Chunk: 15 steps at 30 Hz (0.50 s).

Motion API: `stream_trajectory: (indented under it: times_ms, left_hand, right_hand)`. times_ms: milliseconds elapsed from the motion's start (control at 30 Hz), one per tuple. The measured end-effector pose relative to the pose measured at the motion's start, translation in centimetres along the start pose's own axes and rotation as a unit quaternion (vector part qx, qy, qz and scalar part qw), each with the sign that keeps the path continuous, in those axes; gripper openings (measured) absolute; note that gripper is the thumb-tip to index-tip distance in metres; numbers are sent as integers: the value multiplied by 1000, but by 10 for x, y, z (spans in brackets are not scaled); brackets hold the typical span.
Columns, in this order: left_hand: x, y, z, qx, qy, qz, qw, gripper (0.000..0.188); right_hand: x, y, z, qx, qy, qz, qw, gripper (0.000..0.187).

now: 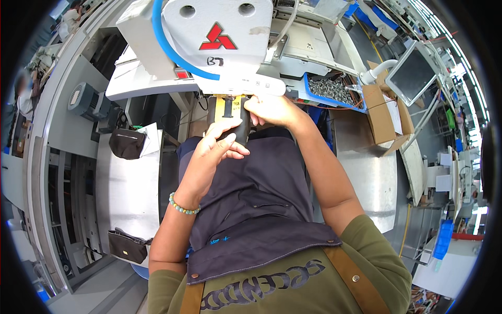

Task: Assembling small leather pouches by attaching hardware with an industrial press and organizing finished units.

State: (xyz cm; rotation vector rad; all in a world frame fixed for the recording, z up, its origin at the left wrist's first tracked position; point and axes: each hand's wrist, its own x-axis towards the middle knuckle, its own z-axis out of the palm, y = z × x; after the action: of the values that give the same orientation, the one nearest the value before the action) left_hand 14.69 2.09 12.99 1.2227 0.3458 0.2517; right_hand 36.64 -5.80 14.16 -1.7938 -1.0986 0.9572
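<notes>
A dark bag-like piece [242, 132] sits at the front of a white industrial sewing machine [183, 47], below its arm. A yellow plate [236, 108] with dark marks shows beside it under the machine head. My right hand [272, 111] has its fingers curled round the piece's right edge, close under the machine arm. At the near left side, my left hand [214, 144] has its fingers stretched and apart, the index finger lying against the dark piece. The needle area is mostly hidden by the machine arm and my hands.
A dark zipped pouch [127, 144] and a second dark bag [128, 246] lie on the metal table [128, 193] at left. A blue tray [334, 96] of small metal parts, an open cardboard box [379, 118] and a screen [411, 72] stand at right. A blue hose [170, 49] hangs over the machine.
</notes>
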Motion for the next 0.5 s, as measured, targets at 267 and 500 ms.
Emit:
stream_trajectory:
  times_ms: [267,500]
  left_hand:
    - [-4,-2,1,53,-33,52,997,37]
    - [-1,-3,8,97,-40,74,992,36]
  right_hand:
    - [2,0,0,4,-1,3,1000,33]
    - [5,2,0,16,-8,22,1000,30]
